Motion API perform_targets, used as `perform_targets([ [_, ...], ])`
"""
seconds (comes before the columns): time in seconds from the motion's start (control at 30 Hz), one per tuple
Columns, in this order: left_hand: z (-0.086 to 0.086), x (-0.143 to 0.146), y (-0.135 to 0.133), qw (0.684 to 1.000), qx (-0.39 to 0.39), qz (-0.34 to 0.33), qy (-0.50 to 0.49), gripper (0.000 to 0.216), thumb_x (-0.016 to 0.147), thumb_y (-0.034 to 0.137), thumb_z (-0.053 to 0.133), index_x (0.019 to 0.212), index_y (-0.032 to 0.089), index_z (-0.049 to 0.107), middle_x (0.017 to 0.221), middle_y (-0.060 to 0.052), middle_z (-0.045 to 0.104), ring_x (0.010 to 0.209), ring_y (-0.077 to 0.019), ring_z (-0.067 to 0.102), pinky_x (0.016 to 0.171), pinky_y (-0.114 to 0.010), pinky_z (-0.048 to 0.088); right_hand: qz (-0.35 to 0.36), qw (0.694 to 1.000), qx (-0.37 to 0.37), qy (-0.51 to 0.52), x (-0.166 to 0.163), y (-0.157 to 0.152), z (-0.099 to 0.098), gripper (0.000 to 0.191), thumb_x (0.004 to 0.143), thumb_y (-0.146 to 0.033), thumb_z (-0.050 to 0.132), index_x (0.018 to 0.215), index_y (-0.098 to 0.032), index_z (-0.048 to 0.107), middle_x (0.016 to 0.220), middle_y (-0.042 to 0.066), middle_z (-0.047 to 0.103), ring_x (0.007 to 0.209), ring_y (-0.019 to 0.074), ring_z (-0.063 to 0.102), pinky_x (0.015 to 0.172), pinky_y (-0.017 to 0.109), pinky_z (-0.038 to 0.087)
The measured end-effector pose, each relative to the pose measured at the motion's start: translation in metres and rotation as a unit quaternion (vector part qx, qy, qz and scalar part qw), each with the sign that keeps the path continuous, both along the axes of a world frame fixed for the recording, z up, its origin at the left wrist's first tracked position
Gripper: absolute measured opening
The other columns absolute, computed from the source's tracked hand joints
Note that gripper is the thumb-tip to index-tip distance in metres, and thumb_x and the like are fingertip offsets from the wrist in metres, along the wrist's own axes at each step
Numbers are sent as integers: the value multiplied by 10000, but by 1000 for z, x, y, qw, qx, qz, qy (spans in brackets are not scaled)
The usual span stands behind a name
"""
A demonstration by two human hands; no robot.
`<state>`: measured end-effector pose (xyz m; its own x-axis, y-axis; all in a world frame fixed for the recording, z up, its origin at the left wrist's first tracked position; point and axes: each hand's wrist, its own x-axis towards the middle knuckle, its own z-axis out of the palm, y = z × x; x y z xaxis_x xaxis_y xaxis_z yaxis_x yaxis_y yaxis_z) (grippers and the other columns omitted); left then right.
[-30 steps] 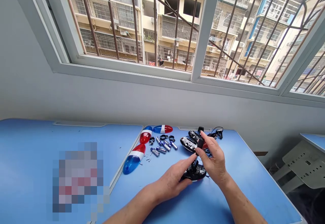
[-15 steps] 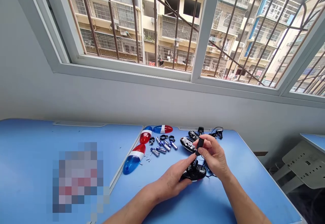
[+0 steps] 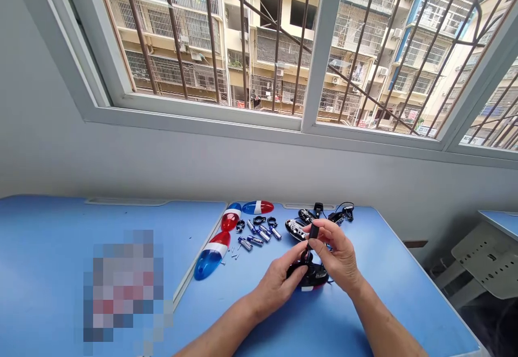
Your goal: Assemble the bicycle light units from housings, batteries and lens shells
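My right hand (image 3: 338, 257) is closed around a small black-handled screwdriver (image 3: 312, 233), held upright with its tip down on a black oval light unit (image 3: 313, 279) that lies on the blue table (image 3: 364, 314). My left hand (image 3: 279, 284) grips the left side of that unit, fingers curled against it. Just beyond the hands lie other black units with wires (image 3: 301, 226).
Red, white and blue lens covers (image 3: 212, 254) (image 3: 258, 206) lie left of the hands, with several batteries (image 3: 261, 233), small black rings and tiny screws. A grey wall and barred window rise behind. A white chair (image 3: 483, 262) stands off the table's right edge.
My left hand's fingers have curled tighter onto the black unit. My right hand with the screwdriver has shifted slightly left and lower. The view tilted a little.
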<state>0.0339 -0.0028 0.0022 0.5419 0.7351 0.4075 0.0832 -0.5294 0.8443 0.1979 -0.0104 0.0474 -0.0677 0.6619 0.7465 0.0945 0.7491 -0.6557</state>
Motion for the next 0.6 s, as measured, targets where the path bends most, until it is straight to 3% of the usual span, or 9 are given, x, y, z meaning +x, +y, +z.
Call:
perform_targets([
  [0.1, 2, 1, 2, 999, -37, 2, -9, 396, 941, 286, 455, 1318, 190, 524, 1066, -63, 683, 943, -226, 626, 875, -342, 509, -8, 1000, 19, -19, -1, -1, 2, 360, 875, -108, 605, 1174, -308, 602, 1049, 28, 729, 862, 158, 701, 680, 248, 584],
  [0.27, 8, 1, 1, 999, -31, 16, 41, 322, 936, 375, 425, 938, 165, 670, 899, -48, 687, 827, -216, 595, 781, -302, 495, -20, 997, 52, -47, -4, -5, 6, 367, 864, -85, 595, 1171, -287, 593, 1022, 35, 741, 847, 157, 703, 666, 243, 571],
  [0.6, 12, -2, -2, 998, -39, 5, 52, 316, 933, 373, 430, 946, 169, 672, 911, -36, 700, 846, -218, 596, 785, -303, 499, -10, 996, 43, -74, -1, -9, 11, 291, 902, -146, 576, 1165, -272, 583, 999, 51, 744, 831, 172, 706, 654, 276, 573],
])
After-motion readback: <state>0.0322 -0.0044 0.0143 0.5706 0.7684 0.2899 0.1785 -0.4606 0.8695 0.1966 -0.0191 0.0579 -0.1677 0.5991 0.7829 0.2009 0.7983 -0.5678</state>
